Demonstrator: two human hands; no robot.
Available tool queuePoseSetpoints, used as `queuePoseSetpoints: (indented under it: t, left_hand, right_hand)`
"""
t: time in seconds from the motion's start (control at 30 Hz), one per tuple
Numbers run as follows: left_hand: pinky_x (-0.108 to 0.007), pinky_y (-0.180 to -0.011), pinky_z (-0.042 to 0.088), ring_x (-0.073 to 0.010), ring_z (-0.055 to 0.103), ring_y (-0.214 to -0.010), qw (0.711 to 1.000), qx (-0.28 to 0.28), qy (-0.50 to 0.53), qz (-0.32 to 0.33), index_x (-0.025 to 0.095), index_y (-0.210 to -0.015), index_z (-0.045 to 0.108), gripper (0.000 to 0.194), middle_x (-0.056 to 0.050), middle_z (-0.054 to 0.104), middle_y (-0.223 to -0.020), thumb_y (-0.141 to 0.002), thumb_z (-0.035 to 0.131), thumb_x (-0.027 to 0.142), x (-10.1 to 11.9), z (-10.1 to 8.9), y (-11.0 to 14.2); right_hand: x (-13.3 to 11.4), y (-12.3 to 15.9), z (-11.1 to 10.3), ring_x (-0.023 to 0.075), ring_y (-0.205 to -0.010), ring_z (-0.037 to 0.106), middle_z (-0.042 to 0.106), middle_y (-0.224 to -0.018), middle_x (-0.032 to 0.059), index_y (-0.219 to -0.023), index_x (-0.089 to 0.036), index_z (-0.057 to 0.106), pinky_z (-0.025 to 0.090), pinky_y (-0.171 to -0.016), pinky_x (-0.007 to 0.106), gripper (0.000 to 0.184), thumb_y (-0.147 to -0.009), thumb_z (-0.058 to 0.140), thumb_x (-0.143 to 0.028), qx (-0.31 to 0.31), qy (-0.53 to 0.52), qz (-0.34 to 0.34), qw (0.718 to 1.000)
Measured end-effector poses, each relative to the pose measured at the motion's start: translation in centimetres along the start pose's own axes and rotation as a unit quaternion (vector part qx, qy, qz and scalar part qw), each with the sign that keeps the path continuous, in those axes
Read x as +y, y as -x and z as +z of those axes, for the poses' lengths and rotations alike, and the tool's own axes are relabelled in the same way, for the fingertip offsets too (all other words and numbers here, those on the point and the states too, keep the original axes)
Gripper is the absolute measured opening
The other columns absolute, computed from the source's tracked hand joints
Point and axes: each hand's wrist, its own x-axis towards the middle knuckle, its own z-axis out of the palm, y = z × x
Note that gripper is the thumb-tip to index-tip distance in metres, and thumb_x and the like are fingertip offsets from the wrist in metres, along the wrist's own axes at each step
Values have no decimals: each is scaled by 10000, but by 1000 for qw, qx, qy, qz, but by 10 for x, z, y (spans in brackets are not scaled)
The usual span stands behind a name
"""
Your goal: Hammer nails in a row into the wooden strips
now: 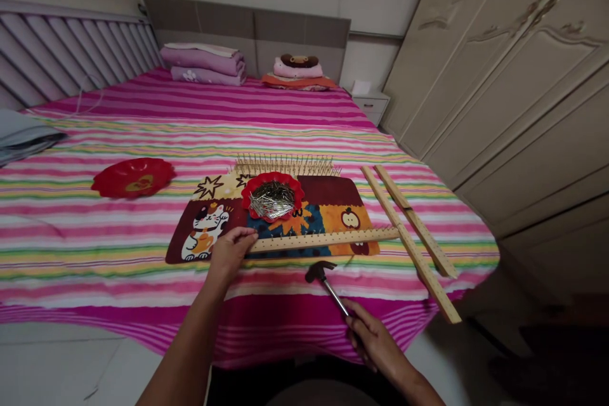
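Note:
At the left end of a pale wooden strip dotted with small holes or nail heads, my left hand is closed with its fingertips on the wood. Whether a nail is pinched there is too small to tell. My right hand grips the handle of a claw hammer, its dark head just below the strip and apart from it. Under the strip lies a patterned mat with a cat drawing. A red scalloped dish full of loose nails sits on the mat beyond the strip.
Wooden strips bristling with upright nails stand behind the dish. More wooden strips lie at the right, one overhanging the bed's edge. A red scalloped plate rests at left on the striped bedsheet. Folded bedding is by the headboard.

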Motion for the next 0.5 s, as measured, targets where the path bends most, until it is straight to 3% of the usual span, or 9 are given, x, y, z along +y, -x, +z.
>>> queuePoseSetpoints:
  t: [0.2, 0.5]
  left_hand:
    - [-230, -560, 406, -131, 554, -586, 991, 1, -124, 45, 204, -696, 668, 239, 25, 638, -592, -568, 634, 402, -5, 3, 0]
    - [-245, -616, 416, -153, 595, -654, 969, 1, -225, 105, 230, -728, 662, 208, 28, 677, -668, -646, 572, 399, -16, 7, -3]
  right_hand:
    - [-1, 0, -1, 48, -308, 251, 398, -468, -109, -1272, -150, 430, 145, -298, 149, 587, -772, 459, -456, -4, 0, 2, 1000]
    - [-3, 1, -1, 57, -311, 259, 397, -470, -107, -1277, -161, 430, 148, -306, 163, 583, -775, 451, -457, 2, 13, 9, 1000]
